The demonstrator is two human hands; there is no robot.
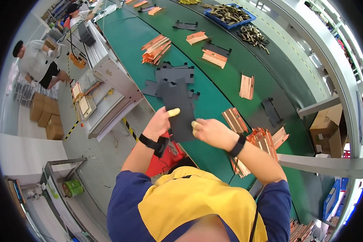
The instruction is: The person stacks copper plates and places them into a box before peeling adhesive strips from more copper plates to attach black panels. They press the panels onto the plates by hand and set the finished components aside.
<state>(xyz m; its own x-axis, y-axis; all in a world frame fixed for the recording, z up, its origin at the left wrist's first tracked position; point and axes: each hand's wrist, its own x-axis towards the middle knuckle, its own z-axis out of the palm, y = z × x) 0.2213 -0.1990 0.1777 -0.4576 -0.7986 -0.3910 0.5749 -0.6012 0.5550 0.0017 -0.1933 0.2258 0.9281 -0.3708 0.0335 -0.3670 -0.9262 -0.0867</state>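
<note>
Dark grey sheet (179,109) spanned the centre of the frame, over the green tabletop (209,94), held at both sides, probably to steady it. The left hand (159,121) pinched its left edge, thumb across the face; the right hand (211,132) met its right edge with curled fingers, whether pinching or merely touching I could not tell. Most of the sheet extended above the left grip, toward dark plates (174,75), perhaps piled there for easy reach.

Copper-coloured pieces (156,49) and black plates (174,75) lie on a green bench (124,37)
</note>
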